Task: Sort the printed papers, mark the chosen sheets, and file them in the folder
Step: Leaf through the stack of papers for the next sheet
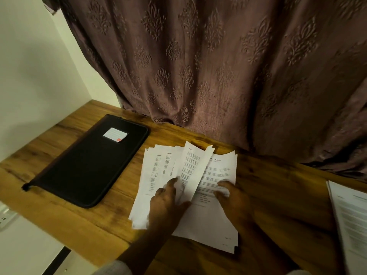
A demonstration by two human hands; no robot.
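Leafing through the pile is the step in hand, by the look of it: sorting, with marking and filing not yet begun. The left hand (166, 203) lies low and centre in the frame, its fingers fairly straight on the fanned left half of the white printed papers (214, 225). Its thumb sits at the foot of one curled, raised sheet (195, 169); whether it pinches that sheet I cannot tell. The right hand (233, 203), just beside it, presses flat with spread fingers on the right half of the pile.

The papers rest on the brown wooden counter (278, 185). To their left, apart from them, lies the black rectangular zip-edged folder (89, 167), closed, with a small white label (115, 134). A second stack of printed sheets (351, 215) sits at the right edge of the frame.

The next move probably calls for laying the raised sheet onto one side without dragging its neighbours along.
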